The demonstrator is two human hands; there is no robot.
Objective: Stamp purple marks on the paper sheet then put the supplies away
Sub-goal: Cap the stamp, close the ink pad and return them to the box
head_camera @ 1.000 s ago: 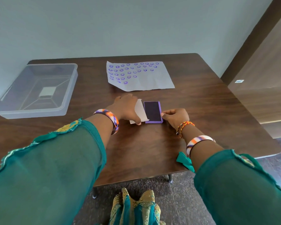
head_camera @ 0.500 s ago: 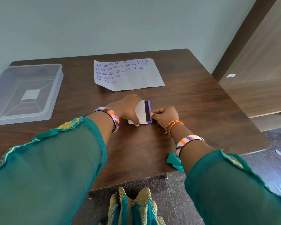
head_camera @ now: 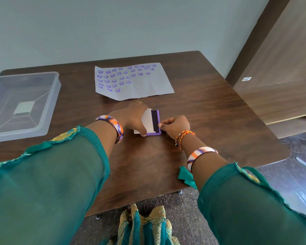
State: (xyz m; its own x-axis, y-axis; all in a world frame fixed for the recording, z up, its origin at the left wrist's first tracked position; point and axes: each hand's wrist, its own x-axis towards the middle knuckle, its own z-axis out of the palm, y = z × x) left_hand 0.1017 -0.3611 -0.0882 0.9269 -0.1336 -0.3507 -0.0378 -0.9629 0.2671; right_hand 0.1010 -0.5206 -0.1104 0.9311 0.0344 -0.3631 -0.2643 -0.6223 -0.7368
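Dark wooden worktop (head_camera: 210, 110) holds a white paper sheet (head_camera: 145, 85) (purple-stamped) near its far edge; mid-worktop, the left hand (head_camera: 132, 117) grips a purple ink pad's (head_camera: 155, 132) white lid (head_camera: 147, 121) while the right hand (head_camera: 175, 125) pinches its edge.

Both arms extend forward, sleeved to mid-forearm, bangle at each wrist. Left hand (head_camera: 134, 117) lies knuckles up, fingers curled, thumb pointing toward the body. Right hand (head_camera: 175, 125) sits just beside it, thumb and forefinger closed in a pinching grip.
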